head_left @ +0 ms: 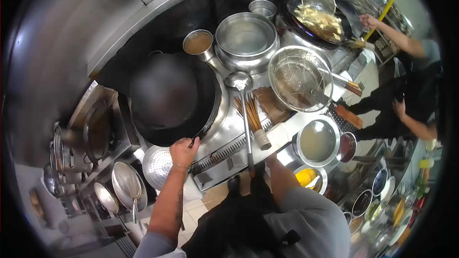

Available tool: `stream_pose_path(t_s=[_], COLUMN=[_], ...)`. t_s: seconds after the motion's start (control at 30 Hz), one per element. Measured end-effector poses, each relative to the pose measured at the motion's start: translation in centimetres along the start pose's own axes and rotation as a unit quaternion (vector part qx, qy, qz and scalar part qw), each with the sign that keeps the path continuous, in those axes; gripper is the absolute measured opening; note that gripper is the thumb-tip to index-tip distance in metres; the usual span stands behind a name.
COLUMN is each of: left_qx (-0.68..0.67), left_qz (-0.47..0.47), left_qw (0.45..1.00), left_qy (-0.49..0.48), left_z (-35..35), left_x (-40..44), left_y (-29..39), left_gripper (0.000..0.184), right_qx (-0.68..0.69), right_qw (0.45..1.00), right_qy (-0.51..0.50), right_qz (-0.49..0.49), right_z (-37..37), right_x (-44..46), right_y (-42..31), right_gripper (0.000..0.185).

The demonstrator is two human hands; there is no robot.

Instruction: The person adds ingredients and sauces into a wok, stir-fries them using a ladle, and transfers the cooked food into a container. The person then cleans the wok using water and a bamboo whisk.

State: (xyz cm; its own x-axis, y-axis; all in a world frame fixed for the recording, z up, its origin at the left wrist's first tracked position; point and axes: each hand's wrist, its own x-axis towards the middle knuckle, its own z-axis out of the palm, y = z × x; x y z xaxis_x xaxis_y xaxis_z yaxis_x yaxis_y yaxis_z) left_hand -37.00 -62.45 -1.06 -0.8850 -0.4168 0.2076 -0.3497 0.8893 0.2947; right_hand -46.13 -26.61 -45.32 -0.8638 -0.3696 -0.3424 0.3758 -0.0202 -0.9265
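Black wok (167, 95), handle (193, 142) bodyward

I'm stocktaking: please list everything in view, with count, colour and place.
Near wok: 1, black, left centre
Pot: 1, silver, top centre
Cups: 2, silver, beside pot
Far wok: 1, dark, top right
Food: one pile, pale yellow, in far wok
Counter: 1, silver, centre
Ladle: 1, silver, centre
Brushes: 2, tan, centre and top right
Strainers: at least 4, silver, centre right, top right, lower left
Bowls: several, mostly silver, lower right, some blurred
Other person: 1, grey sleeve, right
Left hand: 1, bare, holding near wok
Right hand: 1, mostly hidden, near counter edge
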Motion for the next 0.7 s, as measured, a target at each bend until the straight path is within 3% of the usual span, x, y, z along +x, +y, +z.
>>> stream_pose_path(t_s=[0.03, 0.1, 0.13, 0.2, 0.23, 0.27, 0.3, 0.33, 0.37, 0.43, 0.5, 0.57, 0.6, 0.67, 0.7], left_qx=[0.000, 0.023, -0.051, -0.247, -0.403, -0.578, -0.678, -0.712, -0.772, -0.833, -0.851, -0.909, -0.908, -0.916, -0.912], left_qz=[-0.008, 0.036, 0.048, 0.092, 0.065, -0.029, 0.042, 0.182, 0.249, 0.315, 0.448, 0.300, 0.305, 0.175, 0.177], left_qw=[1.000, 0.993, 0.992, 0.962, 0.912, 0.797, 0.696, 0.629, 0.514, 0.382, 0.241, 0.208, 0.209, 0.122, 0.108], left_qy=[0.001, 0.111, 0.100, 0.074, -0.042, -0.176, -0.233, -0.255, -0.280, -0.248, -0.133, -0.198, -0.196, -0.341, -0.354], left_z=[-0.4, -2.8, -3.4, -7.0, -10.2, -13.7, -16.9, -18.7, -21.2, -24.6, -25.9, -29.7, -30.5, -31.4, -31.3], left_x=[0.3, 0.5, 0.1, -0.1, -0.3, -0.8, -0.1, 0.4, 1.1, 1.0, 1.6, 0.2, -0.7, -2.5, -3.0], left_y=[1.1, 4.7, 6.2, 12.5, 16.3, 20.0, 22.4, 23.7, 25.6, 29.4, 33.2, 33.0, 32.6, 32.7, 33.0], left_gripper=[0.032, 0.019, 0.019, 0.021, 0.019, 0.015, 0.017, 0.019, 0.021, 0.016, 0.041, 0.029, 0.029, 0.028, 0.028], right_qx=[-0.121, -0.356, -0.196, -0.179, -0.162, -0.329, 0.034, 0.382, 0.535, 0.332, 0.317, 0.312, 0.243, 0.049, -0.078], right_qw=[0.992, 0.929, 0.981, 0.984, 0.985, 0.932, 0.954, 0.824, 0.582, 0.829, 0.829, 0.832, 0.880, 0.956, 0.971], right_qy=[-0.005, -0.016, 0.004, -0.016, -0.037, -0.038, -0.070, -0.084, -0.292, -0.113, -0.178, -0.221, -0.192, -0.133, -0.103], right_qz=[-0.033, -0.097, -0.009, 0.021, 0.050, 0.150, 0.290, 0.409, 0.538, 0.436, 0.424, 0.401, 0.360, 0.258, 0.203], right_z=[-1.1, -3.5, -2.2, -3.9, -3.9, -1.8, -1.3, -2.6, -3.4, 6.3, 6.4, 5.9, 6.3, 6.8, 7.1], right_x=[-0.6, -1.8, -3.1, -4.9, -5.7, -6.6, -8.3, -9.2, -9.5, -16.4, -16.2, -15.6, -14.5, -13.1, -12.7], right_y=[1.0, 1.7, -2.0, -3.3, -3.8, -8.6, -6.5, -1.9, -5.5, -28.4, -29.6, -30.9, -32.0, -35.3, -37.4], right_gripper=[0.059, 0.071, 0.059, 0.050, 0.041, 0.022, 0.023, 0.035, 0.039, 0.041, 0.038, 0.036, 0.031, 0.025, 0.025])
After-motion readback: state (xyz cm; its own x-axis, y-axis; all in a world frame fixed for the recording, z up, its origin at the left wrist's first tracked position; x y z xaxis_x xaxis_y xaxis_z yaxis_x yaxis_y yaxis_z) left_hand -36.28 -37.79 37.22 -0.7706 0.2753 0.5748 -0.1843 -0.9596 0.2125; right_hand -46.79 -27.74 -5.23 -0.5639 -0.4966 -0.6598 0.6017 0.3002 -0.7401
